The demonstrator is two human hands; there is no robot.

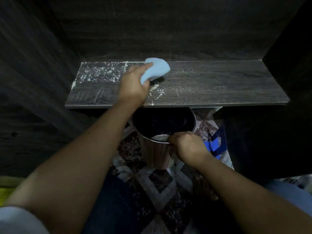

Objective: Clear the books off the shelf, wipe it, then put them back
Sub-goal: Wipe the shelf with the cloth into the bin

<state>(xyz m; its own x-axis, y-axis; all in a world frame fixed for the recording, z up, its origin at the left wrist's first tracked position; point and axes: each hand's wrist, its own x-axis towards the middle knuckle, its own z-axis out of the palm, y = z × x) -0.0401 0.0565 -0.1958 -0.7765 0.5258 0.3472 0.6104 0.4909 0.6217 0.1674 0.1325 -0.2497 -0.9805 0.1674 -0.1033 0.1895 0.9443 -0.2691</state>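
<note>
Wiping step in hand; no books in view. The left hand's (133, 83) fingers grip a blue cloth (155, 69) on the shelf (219, 85), with white dust (101, 71) lying at its left. The right hand's (187, 146) fingers grip the rim of a metal bucket (152, 154) below the front edge. Its inside is dark, contents indiscernible. Next move, in my judgement: sweep the dust forward into the bucket.

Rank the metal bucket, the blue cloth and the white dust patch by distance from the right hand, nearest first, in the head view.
1. The metal bucket: below the shelf front edge, rim gripped by the right hand.
2. The blue cloth: up on the shelf, held by the left hand.
3. The white dust patch: shelf's far left end.
</note>
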